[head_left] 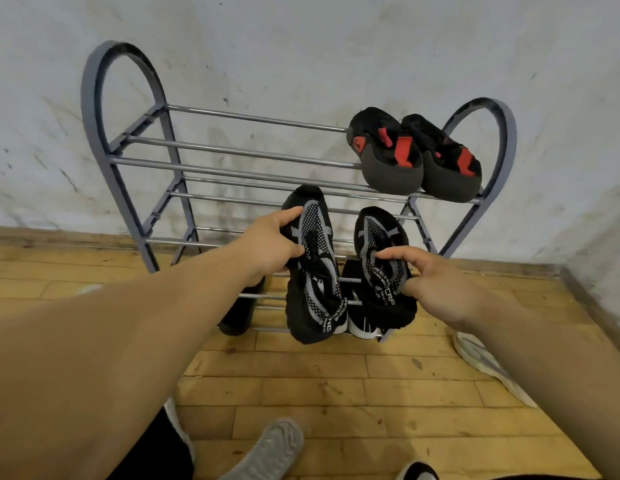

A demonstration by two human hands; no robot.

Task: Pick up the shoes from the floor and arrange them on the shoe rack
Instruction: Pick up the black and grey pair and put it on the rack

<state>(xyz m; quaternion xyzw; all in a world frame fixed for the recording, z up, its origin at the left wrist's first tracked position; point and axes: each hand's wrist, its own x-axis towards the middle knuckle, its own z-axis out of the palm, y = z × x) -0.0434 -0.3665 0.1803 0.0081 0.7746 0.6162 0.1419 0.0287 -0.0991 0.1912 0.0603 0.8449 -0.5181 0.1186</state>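
**A:** What is at the far left?

**B:** A scuffed white wall (301,46) above a wooden plank floor (336,386). Against the wall stands a grey metal shoe rack (135,188) with arched side frames and tiers of thin horizontal rods.

**A:** And the person?

**B:** Two bare forearms reach in from the bottom corners. The left hand (270,249) is closed around the side of a black knit sneaker with grey mesh panels (313,268), thumb on top, fingers underneath. It holds the sneaker in front of the rack's middle tiers, toe pointing toward the wall, heel toward the camera.

**A:** What is just right of that?

**B:** The matching second sneaker (383,268), side by side with the first. The right hand (436,289) pinches it near the opening, thumb and fingers curled onto the tongue, which carries white lettering. I cannot tell whether either sneaker rests on a rod or hangs in the grip.

**A:** Anything behind them?

**B:** On the lowest tier, a black shoe with a white sole (362,323) shows between and below the two held sneakers, and a dark shoe (242,310) sits under the left wrist.

**A:** And farther right?

**B:** On the top tier, at its right end, a pair of black and red shoes (415,157) sits side by side, heels outward. On the floor by the right forearm lies a pale grey shoe (488,365), partly hidden.
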